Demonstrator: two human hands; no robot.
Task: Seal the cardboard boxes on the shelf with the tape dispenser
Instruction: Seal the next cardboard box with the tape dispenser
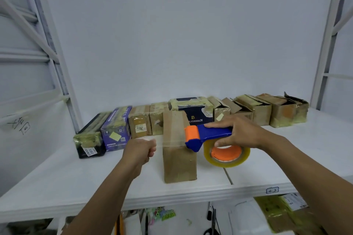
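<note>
Cardboard boxes (140, 124) stand in a row along the far side of the white shelf (76, 177). Those at the left look wrapped in tape already, while several at the far right (248, 106) show raised flaps, so much of the job seems left to do. One tall box (179, 164) stands alone, upright, near the front edge at the middle, and it looks to be the box being sealed now.

The blue and orange tape dispenser (210, 133) sits against this box's upper right corner, its clear tape roll (231, 164) hanging just to the right. A faint strip of tape (172, 141) seems to run leftward across the near face.

The right hand (240, 131) grasps the dispenser's handle, fingers wrapped over the top and thumb beneath. The left hand (140, 149) is just left of the box with fingers curled tight. It is blurred, so whether it pinches the tape's loose end cannot be told.

Next, I judge, the strip must be drawn taut, pressed flat onto the cardboard, and cut against the dispenser's blade while the box is kept from tipping.
</note>
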